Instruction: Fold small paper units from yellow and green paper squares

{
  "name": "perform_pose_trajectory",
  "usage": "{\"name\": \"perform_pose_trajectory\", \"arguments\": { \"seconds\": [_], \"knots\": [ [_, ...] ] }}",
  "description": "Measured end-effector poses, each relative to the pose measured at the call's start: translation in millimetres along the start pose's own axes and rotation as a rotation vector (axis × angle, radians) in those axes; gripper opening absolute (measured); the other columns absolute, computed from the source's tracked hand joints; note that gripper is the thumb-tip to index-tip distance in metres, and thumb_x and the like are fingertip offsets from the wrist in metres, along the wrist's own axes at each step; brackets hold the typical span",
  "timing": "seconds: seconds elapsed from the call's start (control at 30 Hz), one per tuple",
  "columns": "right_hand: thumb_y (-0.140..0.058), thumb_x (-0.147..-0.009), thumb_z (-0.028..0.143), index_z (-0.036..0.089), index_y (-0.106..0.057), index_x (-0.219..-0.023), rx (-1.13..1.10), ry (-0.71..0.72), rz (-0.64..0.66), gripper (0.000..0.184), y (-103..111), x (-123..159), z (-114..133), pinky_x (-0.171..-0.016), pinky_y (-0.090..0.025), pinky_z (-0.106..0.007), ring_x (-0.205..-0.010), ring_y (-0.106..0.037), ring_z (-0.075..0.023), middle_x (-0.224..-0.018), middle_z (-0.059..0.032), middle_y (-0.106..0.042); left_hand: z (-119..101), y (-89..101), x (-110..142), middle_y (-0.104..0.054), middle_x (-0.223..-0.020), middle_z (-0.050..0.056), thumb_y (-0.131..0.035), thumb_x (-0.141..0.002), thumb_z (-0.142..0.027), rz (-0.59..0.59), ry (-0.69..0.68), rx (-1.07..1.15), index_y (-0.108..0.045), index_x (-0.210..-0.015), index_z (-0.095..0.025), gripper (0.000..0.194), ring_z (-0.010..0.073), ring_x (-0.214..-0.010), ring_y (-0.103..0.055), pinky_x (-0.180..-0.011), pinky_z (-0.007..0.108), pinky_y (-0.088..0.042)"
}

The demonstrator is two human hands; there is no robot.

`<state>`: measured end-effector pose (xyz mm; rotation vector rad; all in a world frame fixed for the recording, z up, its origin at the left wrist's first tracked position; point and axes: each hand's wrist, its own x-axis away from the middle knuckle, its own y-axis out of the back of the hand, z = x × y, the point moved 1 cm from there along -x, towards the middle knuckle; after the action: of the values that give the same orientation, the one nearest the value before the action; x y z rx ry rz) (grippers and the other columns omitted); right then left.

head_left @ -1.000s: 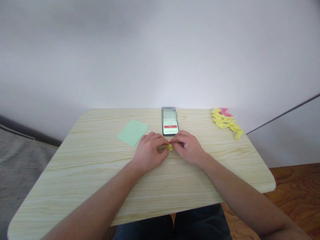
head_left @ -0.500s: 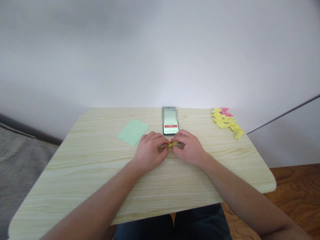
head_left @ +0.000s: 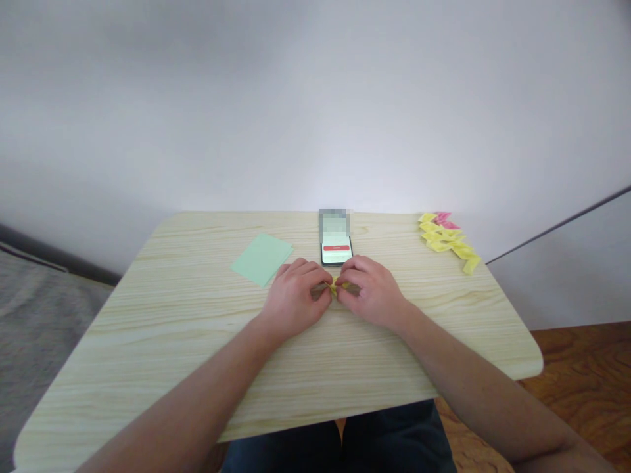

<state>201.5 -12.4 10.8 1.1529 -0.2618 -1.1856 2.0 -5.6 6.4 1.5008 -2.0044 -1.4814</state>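
The yellow paper (head_left: pixel 334 288) sits between the left hand (head_left: pixel 294 299) and right hand (head_left: pixel 373 289), pinched by the fingers of each, neither hand nearer; its long axis is too hidden to tell. It's at the desk's (head_left: pixel 315 381) middle, just nearside of the phone (head_left: pixel 336 256). Both hands arch palm-down, angled inward.

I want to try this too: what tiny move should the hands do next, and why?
Maybe the right hand could gently press the yellow paper while the left hand steadies it, because both hands pinch it from opposite sides and it looks folded, though its creases are too small to make out.
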Motion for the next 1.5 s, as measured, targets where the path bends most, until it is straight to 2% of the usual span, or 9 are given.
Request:
{"name": "perform_pose_trajectory", "arguments": {
  "seconds": [0.43, 0.6, 0.73, 1.07, 1.5],
  "knots": [
    [-0.072, -0.082, 0.020, 0.023, -0.071, -0.090, -0.019, -0.058, -0.047, 0.009, -2.5, 0.4, -0.8, -0.082, -0.052, -0.035, -0.092, -0.064, -0.0217, -0.099, -0.0052, -0.068, -0.7, 1.6, -0.1, -0.073, -0.093, 0.001, -0.064, -0.082, -0.014, -0.003, -0.005, 0.016, -0.069, -0.086, -0.025, 0.012, 0.0237, -0.097, -0.060, -0.085, 0.040, -0.044],
    [-0.069, -0.085, 0.022, 0.022, -0.071, -0.086, 0.039, -0.059, -0.024, 0.003, -2.1, -0.1, 1.8, -0.082, -0.051, -0.035, -0.094, -0.064, -0.0215, -0.101, -0.0055, -0.069, -1.1, 1.9, -0.3, -0.073, -0.092, 0.001, -0.063, -0.084, -0.016, 0.003, -0.006, 0.010, -0.069, -0.087, -0.024, 0.011, 0.0234, -0.097, -0.059, -0.085, 0.039, -0.044],
    [-0.067, -0.088, 0.023, 0.022, -0.071, -0.083, 0.086, -0.062, 0.012, 0.007, -1.5, -1.8, 4.7, -0.085, -0.050, -0.035, -0.096, -0.063, -0.0217, -0.102, -0.0059, -0.070, -1.3, 2.7, -0.2, -0.073, -0.092, 0.001, -0.063, -0.085, -0.018, 0.004, -0.013, 0.003, -0.070, -0.087, -0.024, 0.010, 0.0227, -0.096, -0.059, -0.085, 0.039, -0.044],
    [-0.068, -0.086, 0.023, 0.022, -0.073, -0.090, 0.066, -0.083, 0.023, 0.006, -2.1, -2.0, 2.8, -0.086, -0.050, -0.036, -0.098, -0.062, -0.0226, -0.100, -0.0053, -0.070, -0.1, 1.3, -0.3, -0.073, -0.092, 0.001, -0.061, -0.083, -0.014, 0.008, -0.026, -0.007, -0.070, -0.086, -0.023, 0.013, 0.0229, -0.096, -0.059, -0.084, 0.039, -0.043],
    [-0.070, -0.084, 0.023, 0.021, -0.070, -0.077, -0.001, -0.187, 0.025, 0.008, -6.7, -9.6, -0.1, -0.077, -0.046, -0.033, -0.085, -0.061, -0.0200, -0.083, -0.0038, -0.067, 0.7, 2.7, -1.1, -0.073, -0.094, 0.002, -0.065, -0.084, -0.017, 0.025, -0.053, 0.028, -0.069, -0.085, -0.022, 0.007, 0.0223, -0.096, -0.060, -0.086, 0.039, -0.045]
  ]
}}
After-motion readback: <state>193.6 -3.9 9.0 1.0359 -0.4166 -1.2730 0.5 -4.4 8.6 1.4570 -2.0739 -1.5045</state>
